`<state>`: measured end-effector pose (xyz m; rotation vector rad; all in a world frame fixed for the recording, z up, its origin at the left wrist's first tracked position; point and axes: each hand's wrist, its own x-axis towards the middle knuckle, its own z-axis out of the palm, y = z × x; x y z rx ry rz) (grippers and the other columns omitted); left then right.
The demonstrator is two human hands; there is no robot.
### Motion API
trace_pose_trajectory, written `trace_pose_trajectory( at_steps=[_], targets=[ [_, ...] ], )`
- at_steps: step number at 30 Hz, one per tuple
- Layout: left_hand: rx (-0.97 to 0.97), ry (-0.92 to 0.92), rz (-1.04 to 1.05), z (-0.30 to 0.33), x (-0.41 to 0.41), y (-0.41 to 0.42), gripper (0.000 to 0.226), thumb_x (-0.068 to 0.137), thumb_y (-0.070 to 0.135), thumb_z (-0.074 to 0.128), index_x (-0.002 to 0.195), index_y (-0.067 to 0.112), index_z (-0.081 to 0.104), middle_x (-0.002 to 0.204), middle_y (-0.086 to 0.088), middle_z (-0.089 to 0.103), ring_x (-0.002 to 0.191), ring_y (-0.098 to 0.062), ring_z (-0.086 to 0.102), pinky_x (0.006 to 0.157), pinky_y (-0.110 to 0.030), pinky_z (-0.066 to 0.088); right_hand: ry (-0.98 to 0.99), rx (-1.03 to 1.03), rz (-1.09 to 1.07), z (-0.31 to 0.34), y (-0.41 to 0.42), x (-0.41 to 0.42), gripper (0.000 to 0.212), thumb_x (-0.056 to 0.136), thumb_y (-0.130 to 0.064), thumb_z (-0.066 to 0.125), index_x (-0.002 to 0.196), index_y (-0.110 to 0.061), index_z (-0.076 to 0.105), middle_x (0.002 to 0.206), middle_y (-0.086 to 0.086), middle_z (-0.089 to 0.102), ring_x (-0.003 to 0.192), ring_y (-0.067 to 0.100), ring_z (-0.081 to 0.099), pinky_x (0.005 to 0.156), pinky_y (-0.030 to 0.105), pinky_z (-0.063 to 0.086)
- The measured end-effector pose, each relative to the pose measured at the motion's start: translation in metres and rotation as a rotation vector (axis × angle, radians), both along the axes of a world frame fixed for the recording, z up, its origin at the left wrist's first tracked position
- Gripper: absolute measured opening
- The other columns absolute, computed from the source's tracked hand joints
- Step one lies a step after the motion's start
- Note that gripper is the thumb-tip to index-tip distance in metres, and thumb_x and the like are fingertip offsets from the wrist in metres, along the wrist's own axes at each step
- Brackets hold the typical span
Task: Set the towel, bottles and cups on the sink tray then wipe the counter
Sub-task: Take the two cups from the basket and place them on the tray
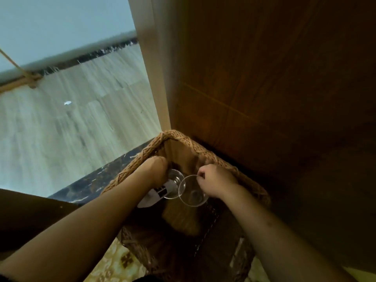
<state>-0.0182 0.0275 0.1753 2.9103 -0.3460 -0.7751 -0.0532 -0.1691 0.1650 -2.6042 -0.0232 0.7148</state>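
A woven wicker basket (179, 137) stands low in the view against a dark wooden wall. Both my hands reach into it. My right hand (215, 182) pinches the rim of a clear glass cup (192, 192) held over the basket's inside. My left hand (153, 169) is down in the far left corner, fingers closed on a second clear glass cup (176, 177). A white packet with black print (157, 195) lies under my left wrist inside the basket. I see no towel or bottles.
A dark marble ledge (87, 186) runs left of the basket. Pale wood flooring (81, 110) lies beyond it, with a small white scrap (67, 103). The dark wooden panel (274, 88) fills the right. A yellow patterned surface (114, 261) shows below the basket.
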Motion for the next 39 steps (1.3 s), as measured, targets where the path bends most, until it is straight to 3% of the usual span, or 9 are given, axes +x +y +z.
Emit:
trace_pose_trajectory(
  at_steps=[3, 6, 10, 12, 19, 23, 27, 32, 39],
  targets=[
    [-0.077, -0.098, 0.1, 0.041, -0.015, 0.003, 0.016, 0.096, 0.029, 0.06, 0.107, 0.019, 0.068, 0.103, -0.003, 0.07, 0.091, -0.019, 0.064, 0.08, -0.032, 0.054, -0.063, 0.045, 0.059, 0.045, -0.011, 0.004, 0.013, 0.095, -0.037, 0.058, 0.099, -0.032, 0.069, 0.088, -0.013, 0.064, 0.076, 0.004, 0.059, 0.06, 0.024, 0.05],
    [-0.175, -0.203, 0.252, 0.069, -0.033, 0.018, 0.012, 0.097, 0.022, 0.057, 0.095, 0.018, 0.068, 0.09, -0.001, 0.07, 0.077, -0.015, 0.064, 0.068, -0.029, 0.054, -0.128, 0.094, 0.138, 0.082, -0.012, 0.008, 0.012, 0.092, -0.038, 0.059, 0.088, -0.033, 0.069, 0.082, -0.016, 0.065, 0.073, 0.001, 0.059, 0.055, 0.022, 0.045],
    [-0.271, -0.284, 0.452, 0.096, -0.066, 0.055, 0.016, 0.097, 0.027, 0.059, 0.104, 0.021, 0.071, 0.096, 0.005, 0.069, 0.081, -0.01, 0.061, 0.066, -0.016, 0.041, -0.2, 0.166, 0.262, 0.113, 0.013, 0.01, 0.013, 0.09, -0.039, 0.059, 0.084, -0.032, 0.069, 0.075, -0.016, 0.064, 0.07, 0.001, 0.059, 0.052, 0.019, 0.039],
    [-0.297, -0.315, 0.561, 0.104, -0.087, 0.08, 0.015, 0.096, 0.026, 0.06, 0.104, 0.021, 0.072, 0.098, 0.005, 0.071, 0.081, -0.007, 0.063, 0.065, -0.014, 0.042, -0.22, 0.191, 0.338, 0.121, 0.037, 0.01, 0.013, 0.091, -0.039, 0.06, 0.082, -0.033, 0.067, 0.074, -0.016, 0.063, 0.069, 0.002, 0.058, 0.051, 0.019, 0.037],
    [-0.278, -0.358, 0.891, 0.123, -0.185, 0.164, 0.013, 0.095, 0.03, 0.062, 0.099, 0.023, 0.073, 0.088, 0.008, 0.071, 0.079, -0.008, 0.066, 0.074, -0.028, 0.056, -0.257, 0.242, 0.59, 0.14, 0.137, -0.018, 0.015, 0.094, -0.038, 0.057, 0.096, -0.03, 0.069, 0.081, -0.012, 0.064, 0.071, 0.006, 0.059, 0.058, 0.025, 0.048],
    [-0.272, -0.394, 1.035, 0.125, -0.247, 0.208, 0.009, 0.094, 0.028, 0.064, 0.09, 0.03, 0.072, 0.082, 0.01, 0.071, 0.072, -0.006, 0.066, 0.068, -0.03, 0.059, -0.274, 0.264, 0.701, 0.146, 0.193, -0.052, 0.015, 0.096, -0.039, 0.057, 0.102, -0.031, 0.068, 0.081, -0.017, 0.057, 0.075, 0.001, 0.055, 0.057, 0.019, 0.037],
    [-0.315, -0.43, 1.171, 0.129, -0.319, 0.251, 0.014, 0.094, 0.029, 0.065, 0.082, 0.034, 0.069, 0.074, 0.012, 0.069, 0.065, -0.005, 0.065, 0.052, -0.02, 0.048, -0.268, 0.237, 0.812, 0.151, 0.257, -0.099, 0.02, 0.097, -0.037, 0.055, 0.107, -0.028, 0.07, 0.094, -0.006, 0.068, 0.08, 0.01, 0.062, 0.071, 0.028, 0.053],
    [-0.32, -0.475, 1.321, 0.134, -0.43, 0.315, 0.012, 0.093, 0.029, 0.066, 0.084, 0.029, 0.073, 0.074, 0.01, 0.069, 0.064, -0.006, 0.064, 0.054, -0.022, 0.047, -0.288, 0.229, 0.944, 0.155, 0.351, -0.183, 0.02, 0.099, -0.035, 0.053, 0.105, -0.025, 0.069, 0.092, -0.003, 0.069, 0.069, 0.013, 0.061, 0.071, 0.034, 0.058],
    [-0.325, -0.501, 1.575, 0.133, -0.613, 0.395, 0.015, 0.093, 0.031, 0.063, 0.081, 0.031, 0.072, 0.073, 0.01, 0.07, 0.063, -0.005, 0.065, 0.056, -0.027, 0.049, -0.296, 0.295, 1.124, 0.15, 0.483, -0.338, 0.016, 0.097, -0.041, 0.056, 0.084, -0.033, 0.063, 0.075, -0.012, 0.063, 0.069, 0.004, 0.06, 0.059, 0.02, 0.044]
  ],
)
